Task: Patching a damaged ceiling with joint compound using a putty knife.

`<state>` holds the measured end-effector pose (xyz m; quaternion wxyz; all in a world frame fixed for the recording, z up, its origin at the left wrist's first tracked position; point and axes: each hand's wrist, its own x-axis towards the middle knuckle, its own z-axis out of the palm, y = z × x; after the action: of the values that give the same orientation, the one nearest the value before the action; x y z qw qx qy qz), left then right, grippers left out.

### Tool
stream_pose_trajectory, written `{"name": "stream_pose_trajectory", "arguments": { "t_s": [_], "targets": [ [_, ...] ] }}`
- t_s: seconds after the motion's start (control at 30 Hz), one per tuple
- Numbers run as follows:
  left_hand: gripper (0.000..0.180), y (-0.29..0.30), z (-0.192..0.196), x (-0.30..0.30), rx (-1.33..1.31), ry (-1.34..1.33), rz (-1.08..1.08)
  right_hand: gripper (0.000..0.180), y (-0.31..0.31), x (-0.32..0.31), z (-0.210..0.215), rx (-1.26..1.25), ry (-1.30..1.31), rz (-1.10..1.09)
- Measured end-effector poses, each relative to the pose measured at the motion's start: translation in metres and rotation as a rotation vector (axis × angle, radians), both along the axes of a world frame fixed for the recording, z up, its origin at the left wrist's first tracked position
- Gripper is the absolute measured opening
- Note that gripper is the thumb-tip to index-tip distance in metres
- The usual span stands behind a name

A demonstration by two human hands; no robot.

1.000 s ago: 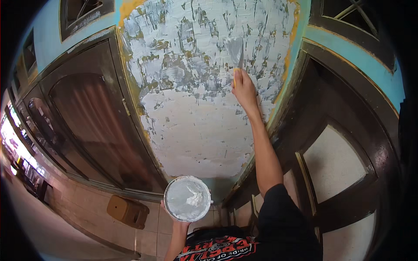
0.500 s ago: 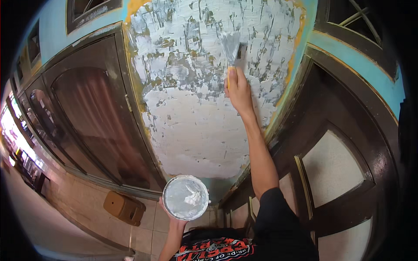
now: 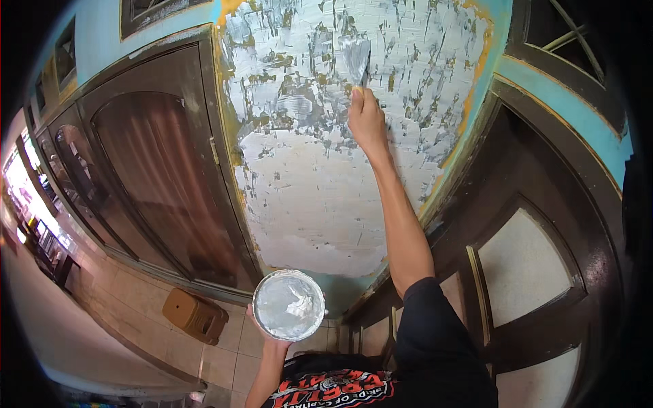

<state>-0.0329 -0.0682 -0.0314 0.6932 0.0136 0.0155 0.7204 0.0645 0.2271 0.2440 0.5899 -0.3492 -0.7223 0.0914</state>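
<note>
My right hand point(image 3: 368, 122) is closed around the handle of a putty knife point(image 3: 355, 60), arm stretched up and forward. The knife's wide, paste-smeared blade points upward at the wall panel point(image 3: 306, 197); it looks to be against the surface. Lower down, my left hand point(image 3: 273, 345) supports a round tub point(image 3: 258, 321) from beneath, its fingers mostly hidden by it. Inside the tub lies a lump of white filler paste point(image 3: 299, 303). Uneven white paste coats the panel, smoother in its lower part, with grey and brownish patches showing through higher up.
Dark wooden doors flank the panel, one with curtained glass point(image 3: 146, 156) on the left and one with pale inset panels point(image 3: 524, 265) on the right. A brown stool point(image 3: 195, 315) stands on the tiled floor point(image 3: 219, 364) at the lower left.
The view has shifted, so the wall appears farther right. Against the wall, my right hand and the putty knife have moved left. The left hand still holds the tub low.
</note>
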Motion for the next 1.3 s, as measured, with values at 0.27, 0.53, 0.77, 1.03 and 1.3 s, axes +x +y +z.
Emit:
{"name": "stream_pose_trajectory", "arguments": {
  "t_s": [0.27,0.53,0.77,1.03,1.3],
  "targets": [
    [0.103,-0.003,-0.017,-0.007,0.001,0.020,-0.012,0.031,-0.011,-0.005,-0.001,-0.043,0.055,0.070],
    [0.099,-0.002,-0.011,-0.005,0.023,0.039,-0.023,0.032,-0.012,0.002,-0.038,-0.027,0.042,0.097],
    [0.098,0.001,0.015,-0.001,0.096,0.083,-0.076,0.036,0.000,-0.012,0.003,-0.118,0.035,0.135],
    [0.100,0.002,-0.027,-0.011,-0.053,0.007,0.005,0.033,0.001,-0.020,-0.044,0.037,0.017,0.030],
    [0.101,0.006,-0.026,-0.011,-0.070,0.035,-0.035,0.034,0.013,-0.025,0.019,0.014,-0.016,0.025]
  ]
}}
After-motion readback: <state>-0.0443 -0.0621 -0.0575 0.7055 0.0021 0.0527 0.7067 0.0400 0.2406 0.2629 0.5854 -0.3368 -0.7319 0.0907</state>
